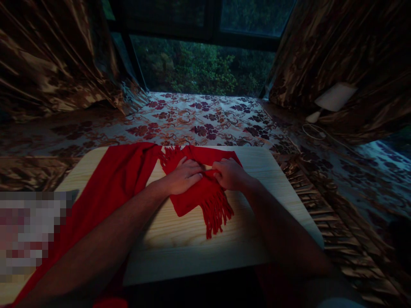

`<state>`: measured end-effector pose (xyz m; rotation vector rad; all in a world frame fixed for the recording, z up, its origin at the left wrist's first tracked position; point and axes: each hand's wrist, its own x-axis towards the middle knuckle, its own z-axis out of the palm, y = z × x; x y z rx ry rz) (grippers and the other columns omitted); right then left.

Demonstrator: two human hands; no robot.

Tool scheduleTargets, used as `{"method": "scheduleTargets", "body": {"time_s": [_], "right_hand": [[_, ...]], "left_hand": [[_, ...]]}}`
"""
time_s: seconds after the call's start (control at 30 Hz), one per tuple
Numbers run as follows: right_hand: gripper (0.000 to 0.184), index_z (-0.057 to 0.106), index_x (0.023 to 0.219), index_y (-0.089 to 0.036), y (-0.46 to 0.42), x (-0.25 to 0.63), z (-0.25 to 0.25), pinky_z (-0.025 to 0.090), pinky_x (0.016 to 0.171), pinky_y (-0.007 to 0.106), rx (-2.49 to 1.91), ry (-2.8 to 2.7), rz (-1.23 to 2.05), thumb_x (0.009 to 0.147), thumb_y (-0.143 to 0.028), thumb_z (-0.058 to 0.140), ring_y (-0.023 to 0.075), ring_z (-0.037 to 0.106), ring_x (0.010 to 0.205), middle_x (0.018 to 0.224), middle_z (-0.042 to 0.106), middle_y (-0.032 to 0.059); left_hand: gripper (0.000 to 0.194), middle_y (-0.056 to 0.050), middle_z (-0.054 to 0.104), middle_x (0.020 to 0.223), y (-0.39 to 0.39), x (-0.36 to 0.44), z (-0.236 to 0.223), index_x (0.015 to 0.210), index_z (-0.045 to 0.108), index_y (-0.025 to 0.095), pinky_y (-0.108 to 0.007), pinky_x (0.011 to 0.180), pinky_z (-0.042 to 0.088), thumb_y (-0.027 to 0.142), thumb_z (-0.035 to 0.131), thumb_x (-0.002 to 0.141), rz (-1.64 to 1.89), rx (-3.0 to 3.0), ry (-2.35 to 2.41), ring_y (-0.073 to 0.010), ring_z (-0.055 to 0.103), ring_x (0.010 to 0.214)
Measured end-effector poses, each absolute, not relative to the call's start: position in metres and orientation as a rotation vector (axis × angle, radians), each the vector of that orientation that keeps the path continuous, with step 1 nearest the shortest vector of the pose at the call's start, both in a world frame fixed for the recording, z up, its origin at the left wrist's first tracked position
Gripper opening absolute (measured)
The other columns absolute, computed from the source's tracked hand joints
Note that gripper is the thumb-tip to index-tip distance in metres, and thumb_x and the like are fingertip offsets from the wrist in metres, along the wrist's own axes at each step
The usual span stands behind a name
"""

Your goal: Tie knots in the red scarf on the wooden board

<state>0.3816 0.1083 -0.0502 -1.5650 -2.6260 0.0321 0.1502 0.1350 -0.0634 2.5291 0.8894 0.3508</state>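
Observation:
A red scarf [189, 200] with fringed ends lies folded across itself on a small pale wood-grain table [257, 231]. My left hand [185, 176] rests on its middle, with the thumb and fingers closed on the cloth. Just to the right, my right hand [230, 173] grips a bunched fold of the same scarf with curled fingers. Between the two hands a narrow ridge of cloth shows. One fringe hangs toward me below the right hand, and another lies beyond the left hand. A long red length of cloth [125, 171] runs down the table's left side, partly under my left forearm.
Behind the table is a ledge covered with floral cloth [205, 115], below a window. Brown patterned curtains [54, 55] hang on both sides. A small white lamp [336, 96] with a cord stands at the right. A blurred-out patch covers something at the left edge.

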Motion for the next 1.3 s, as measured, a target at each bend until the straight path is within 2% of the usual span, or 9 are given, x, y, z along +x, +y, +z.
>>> {"method": "scheduleTargets", "body": {"time_s": [0.4, 0.47, 0.6, 0.67, 0.8, 0.97, 1.07, 1.17, 1.3], "right_hand": [[0.013, 0.066, 0.095, -0.014, 0.104, 0.391, -0.044, 0.037, 0.086, 0.034, -1.464, -2.451, -0.013, 0.088, -0.017, 0.056, 0.0242, 0.055, 0.099, 0.102, 0.068, 0.0128], [0.013, 0.068, 0.088, -0.013, 0.095, 0.388, -0.034, 0.038, 0.081, 0.031, -1.452, -2.408, 0.058, 0.086, -0.015, 0.055, 0.0212, 0.057, 0.092, 0.096, 0.068, 0.0111], [0.024, 0.067, 0.066, -0.016, 0.074, 0.384, -0.012, 0.031, 0.059, 0.028, -1.434, -2.67, 0.5, 0.087, -0.02, 0.056, 0.0115, 0.049, 0.057, 0.062, 0.063, 0.001], [0.024, 0.07, 0.069, -0.017, 0.068, 0.383, -0.007, 0.029, 0.058, 0.028, -1.487, -2.706, 0.482, 0.088, -0.023, 0.056, 0.012, 0.051, 0.057, 0.064, 0.066, 0.002], [0.018, 0.073, 0.085, -0.019, 0.069, 0.384, -0.012, 0.032, 0.064, 0.028, -1.547, -2.612, 0.294, 0.089, -0.022, 0.056, 0.0158, 0.061, 0.074, 0.086, 0.074, 0.007], [0.014, 0.066, 0.076, -0.017, 0.074, 0.384, -0.024, 0.028, 0.057, 0.027, -1.546, -2.567, 0.512, 0.087, -0.024, 0.059, 0.0118, 0.052, 0.061, 0.072, 0.067, 0.0022], [0.018, 0.06, 0.072, -0.017, 0.075, 0.381, -0.033, 0.024, 0.054, 0.026, -1.581, -2.47, 0.592, 0.085, -0.029, 0.062, 0.0097, 0.043, 0.054, 0.063, 0.058, -0.0017], [0.023, 0.053, 0.067, -0.018, 0.078, 0.378, -0.042, 0.021, 0.051, 0.026, -1.596, -2.419, 0.695, 0.082, -0.032, 0.063, 0.0087, 0.039, 0.051, 0.057, 0.05, -0.0049], [0.03, 0.047, 0.061, -0.019, 0.083, 0.376, -0.051, 0.02, 0.05, 0.026, -1.614, -2.337, 0.799, 0.079, -0.036, 0.064, 0.0083, 0.037, 0.05, 0.053, 0.044, -0.0066]], "left_hand": [[0.037, -0.004, 0.066, 0.124, 0.136, 0.149, -0.06, 0.106, 0.073, 0.026, -0.056, 0.122, 0.003, 0.039, 0.039, 0.097, 0.309, 2.408, 0.924, -0.0258, 0.051, 0.125], [0.038, -0.004, 0.065, 0.127, 0.136, 0.15, -0.062, 0.111, 0.072, 0.026, -0.055, 0.122, 0.002, 0.039, 0.039, 0.097, 0.321, 2.402, 0.941, -0.0259, 0.05, 0.128], [0.04, -0.003, 0.065, 0.128, 0.137, 0.151, -0.067, 0.117, 0.071, 0.028, -0.051, 0.123, 0.005, 0.039, 0.038, 0.097, 0.353, 2.387, 0.954, -0.0242, 0.049, 0.129], [0.04, -0.002, 0.065, 0.129, 0.138, 0.15, -0.067, 0.118, 0.071, 0.028, -0.051, 0.123, 0.006, 0.039, 0.038, 0.097, 0.363, 2.364, 0.959, -0.0237, 0.049, 0.129], [0.04, -0.001, 0.066, 0.13, 0.138, 0.149, -0.066, 0.119, 0.07, 0.03, -0.05, 0.123, 0.004, 0.04, 0.039, 0.096, 0.357, 2.332, 0.962, -0.0233, 0.05, 0.13], [0.043, 0.001, 0.067, 0.131, 0.139, 0.154, -0.058, 0.115, 0.072, 0.03, -0.048, 0.121, 0.015, 0.041, 0.035, 0.096, 0.321, 2.341, 0.981, -0.0232, 0.051, 0.13], [0.046, -0.001, 0.074, 0.114, 0.145, 0.171, -0.044, 0.104, 0.075, 0.028, -0.044, 0.112, 0.031, 0.045, 0.034, 0.096, 0.188, 2.365, 1.076, -0.0252, 0.059, 0.119], [0.044, -0.007, 0.075, 0.088, 0.154, 0.195, -0.027, 0.092, 0.077, 0.02, -0.038, 0.086, 0.046, 0.052, 0.047, 0.088, -0.07, 2.34, 1.24, -0.025, 0.066, 0.087], [0.029, -0.007, 0.072, 0.078, 0.165, 0.218, -0.017, 0.089, 0.077, 0.014, -0.029, 0.064, 0.043, 0.033, 0.056, 0.083, -0.246, 2.384, 1.204, -0.0189, 0.062, 0.071]]}}
